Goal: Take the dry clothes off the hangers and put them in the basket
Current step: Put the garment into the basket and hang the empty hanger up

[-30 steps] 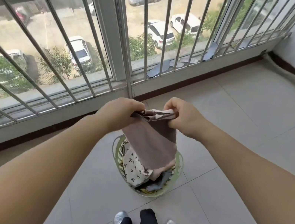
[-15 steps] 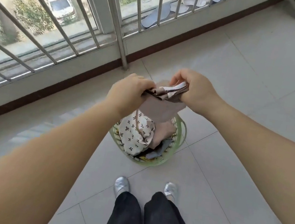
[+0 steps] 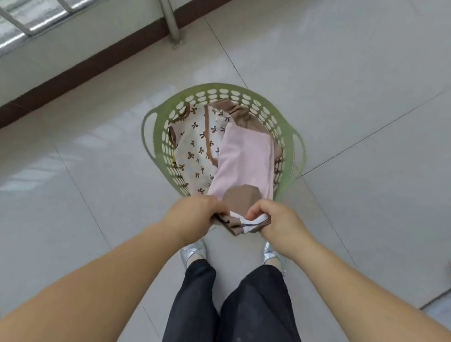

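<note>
Holding a bunched-up brown garment with both hands, left hand and right hand each curled tight around an end of it. Just past the grip sits the green basket on the tiled floor, already holding a bow-print cloth and a pink cloth. Silver shoes are right below the hands.
</note>
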